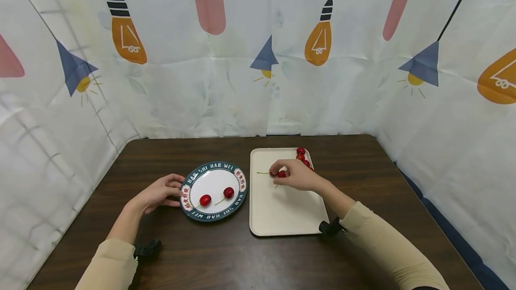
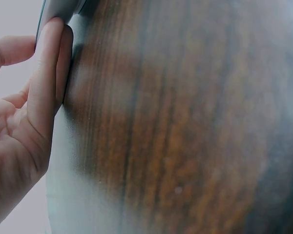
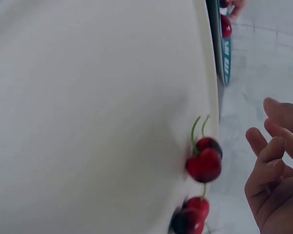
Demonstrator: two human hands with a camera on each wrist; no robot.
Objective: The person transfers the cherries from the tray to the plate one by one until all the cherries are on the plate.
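A round plate [image 1: 215,177] with a dark teal lettered rim holds two cherries, one on the left [image 1: 205,200] and one on the right [image 1: 228,192]. My left hand [image 1: 163,191] grips the plate's left rim. Over a beige rectangular tray [image 1: 268,214] hovers my right hand [image 1: 296,176], its fingers loosely bent above a stemmed cherry [image 1: 281,174]. In the right wrist view a gap separates this hand [image 3: 278,170] from a pair of cherries [image 3: 205,161], and nothing shows between its fingers. The left wrist view shows the plate edge [image 2: 63,9] at my left fingers.
More cherries [image 1: 301,152] lie along the tray's far right edge, partly hidden by my right hand. Plate and tray stand side by side on a dark wooden table [image 1: 193,254]. A patterned white curtain [image 1: 242,102] hangs behind the table.
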